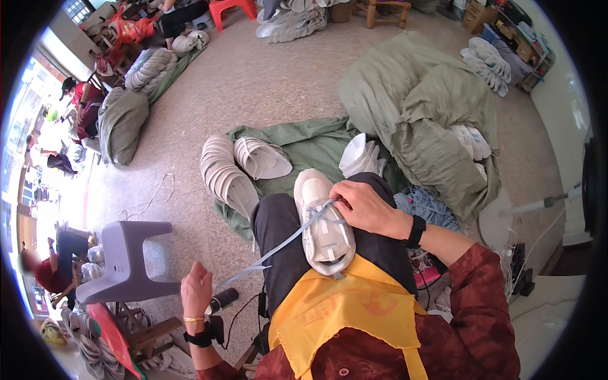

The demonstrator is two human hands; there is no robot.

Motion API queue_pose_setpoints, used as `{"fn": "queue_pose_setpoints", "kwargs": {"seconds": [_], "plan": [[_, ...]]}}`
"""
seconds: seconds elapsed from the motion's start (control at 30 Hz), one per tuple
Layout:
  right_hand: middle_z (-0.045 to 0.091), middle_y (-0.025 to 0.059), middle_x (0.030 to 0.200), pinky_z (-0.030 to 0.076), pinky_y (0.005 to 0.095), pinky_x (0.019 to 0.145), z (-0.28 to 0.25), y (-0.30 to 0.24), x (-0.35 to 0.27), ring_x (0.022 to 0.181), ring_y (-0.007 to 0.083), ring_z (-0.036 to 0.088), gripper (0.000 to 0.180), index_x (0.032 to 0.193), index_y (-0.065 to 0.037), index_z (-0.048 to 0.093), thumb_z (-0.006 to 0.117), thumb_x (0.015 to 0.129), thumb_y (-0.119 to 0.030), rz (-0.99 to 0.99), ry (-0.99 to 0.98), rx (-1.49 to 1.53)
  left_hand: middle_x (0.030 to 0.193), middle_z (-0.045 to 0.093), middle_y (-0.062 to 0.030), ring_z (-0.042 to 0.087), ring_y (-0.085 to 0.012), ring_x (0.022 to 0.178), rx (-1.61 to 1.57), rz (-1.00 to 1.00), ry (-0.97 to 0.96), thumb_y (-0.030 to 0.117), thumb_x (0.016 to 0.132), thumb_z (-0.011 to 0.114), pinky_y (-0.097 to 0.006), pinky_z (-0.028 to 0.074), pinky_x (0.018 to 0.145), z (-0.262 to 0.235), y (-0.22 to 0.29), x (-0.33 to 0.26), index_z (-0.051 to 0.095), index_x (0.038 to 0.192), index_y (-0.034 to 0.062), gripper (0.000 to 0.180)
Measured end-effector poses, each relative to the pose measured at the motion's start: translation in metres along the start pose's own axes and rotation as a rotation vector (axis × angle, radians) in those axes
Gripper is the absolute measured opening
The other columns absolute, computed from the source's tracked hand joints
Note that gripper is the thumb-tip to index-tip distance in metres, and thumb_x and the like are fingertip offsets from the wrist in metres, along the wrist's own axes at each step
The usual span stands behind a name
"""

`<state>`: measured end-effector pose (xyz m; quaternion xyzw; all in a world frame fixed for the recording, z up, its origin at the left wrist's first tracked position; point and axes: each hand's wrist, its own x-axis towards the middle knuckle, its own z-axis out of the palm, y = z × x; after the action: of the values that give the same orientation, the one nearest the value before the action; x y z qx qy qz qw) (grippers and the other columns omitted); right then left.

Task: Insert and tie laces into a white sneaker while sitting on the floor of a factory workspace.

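Observation:
A white sneaker (326, 237) rests on my lap, toe pointing away from me, with a pale blue shoelace (288, 240) partly threaded across its front. My right hand (369, 208) is closed at the shoe's right side, its fingertips pinching the lace over the upper. The lace stretches down to the left toward my left hand (196, 291), which is out beside my left knee with curled fingers closed on it. A loose lace end hangs close to my left thigh. Under the shoe, a yellow apron (342, 301) covers part of my lap.
Stacked white shoe uppers (221, 168) lie on a green cloth (304, 136) ahead. A large green sack (418, 107) and a bundle of blue laces (427, 206) are to the right. A grey plastic stool (126, 263) stands left. Other people sit far left.

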<state>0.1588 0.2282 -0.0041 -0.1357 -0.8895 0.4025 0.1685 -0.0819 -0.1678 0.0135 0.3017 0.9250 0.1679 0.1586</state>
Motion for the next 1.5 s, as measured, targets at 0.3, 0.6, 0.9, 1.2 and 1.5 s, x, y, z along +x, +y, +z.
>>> {"fn": "queue_pose_setpoints", "kwargs": {"seconds": [0.3, 0.6, 0.9, 1.2, 1.5], "plan": [[0.067, 0.0212, 0.093, 0.054, 0.0475, 0.074, -0.005, -0.011, 0.000, 0.086, 0.0437, 0.067, 0.012, 0.101, -0.001, 0.062, 0.064, 0.089, -0.001, 0.005, -0.005, -0.050, 0.081, 0.062, -0.0138, 0.063, -0.0261, 0.071, -0.598, 0.444, 0.013, 0.003, 0.092, 0.068, -0.036, 0.050, 0.064, 0.066, 0.158, 0.043, 0.059, 0.093, 0.0012, 0.009], [0.067, 0.0182, 0.090, 0.054, 0.0416, 0.071, -0.001, -0.022, 0.007, 0.080, 0.0362, 0.068, 0.017, 0.103, 0.000, 0.064, 0.063, 0.086, 0.005, -0.043, 0.019, -0.073, 0.091, 0.054, -0.0136, 0.062, -0.0285, 0.073, -0.657, 0.533, 0.117, 0.004, 0.088, 0.072, -0.037, 0.053, 0.066, 0.126, 0.200, 0.073, 0.056, 0.100, 0.0010, 0.020], [0.073, 0.0078, 0.085, 0.057, 0.0246, 0.064, 0.003, -0.007, 0.009, 0.071, 0.0102, 0.069, 0.012, 0.104, 0.004, 0.067, 0.069, 0.092, 0.003, 0.188, 0.001, 0.169, 0.089, 0.052, -0.0132, 0.060, -0.0295, 0.073, -0.708, 0.543, 0.157, -0.001, 0.086, 0.069, -0.040, 0.050, 0.068, 0.128, 0.207, 0.069, 0.054, 0.099, 0.0028, 0.020], [0.069, 0.0020, 0.081, 0.053, 0.0223, 0.061, 0.001, -0.001, 0.012, 0.066, 0.0057, 0.064, 0.013, 0.107, 0.003, 0.067, 0.069, 0.094, 0.000, 0.344, -0.097, 0.479, 0.089, 0.052, -0.0145, 0.060, -0.0307, 0.075, -0.719, 0.523, 0.140, 0.000, 0.086, 0.068, -0.040, 0.050, 0.069, 0.132, 0.206, 0.074, 0.054, 0.100, 0.0030, 0.020], [0.069, 0.0009, 0.081, 0.051, 0.0203, 0.063, 0.000, 0.002, 0.008, 0.068, 0.0034, 0.063, 0.012, 0.102, 0.002, 0.070, 0.071, 0.093, -0.005, 0.313, -0.113, 0.372, 0.086, 0.052, -0.0139, 0.057, -0.0318, 0.075, -0.719, 0.528, 0.163, 0.005, 0.087, 0.070, -0.041, 0.049, 0.069, 0.136, 0.207, 0.075, 0.055, 0.100, 0.0030, 0.020]]}}
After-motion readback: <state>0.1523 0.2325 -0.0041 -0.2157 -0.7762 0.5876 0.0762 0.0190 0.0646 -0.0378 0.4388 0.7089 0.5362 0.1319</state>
